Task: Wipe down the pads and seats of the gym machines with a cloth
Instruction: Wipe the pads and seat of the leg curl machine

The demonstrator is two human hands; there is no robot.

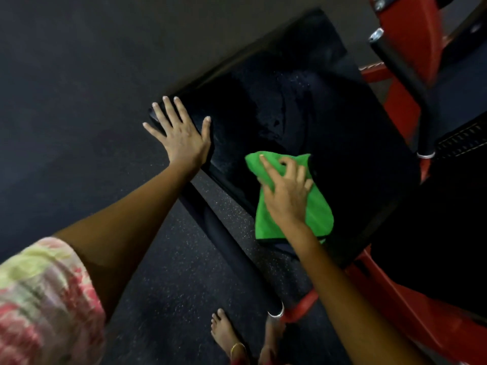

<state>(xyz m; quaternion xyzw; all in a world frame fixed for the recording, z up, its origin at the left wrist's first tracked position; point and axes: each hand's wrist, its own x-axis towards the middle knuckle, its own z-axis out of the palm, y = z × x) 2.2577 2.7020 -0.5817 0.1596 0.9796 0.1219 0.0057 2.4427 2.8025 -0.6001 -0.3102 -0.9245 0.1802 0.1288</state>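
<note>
Nearest the cam, low on the left, sits a floral sleeve (39,293), w/ my L forearm running up and away from it. Two bare feet (226,335) show at the bottom edge on the speckled rubber floor (163,299).

Biggest thing in view: the black pad (329,114) of the machine, tilted across frame, w/ the red frame (411,48) beyond and under it on the R side. Both hands are on this pad, so I judge it's the one being wiped now.

Left hand (181,133) lies flat on the pad's near-left corner, fingers straight and spread wide, thumb out along the surface toward the pad's middle. Nothing held. I read it as a brace: arm is near fully extended, weight leaning in, prob to steady the body and the pad while the other side scrubs.

Green cloth (311,212) lies on the pad's lower part, to the R of the left hand and well apart from it, spread under and around my right hand (287,191). It looks flattened rather than balled up, which gives more contact area per pass.

Right hand sits on top of the cloth, fingers curled and bunching the fabric near its far edge, index fingertip pressed into the green. Wrist is bent back a bit, forearm coming up from lower R. Motion blur is mild, so I can't tell stroke direction. Faint sheen and specks on the pad past the cloth suggest that stretch may need a pass.
</note>
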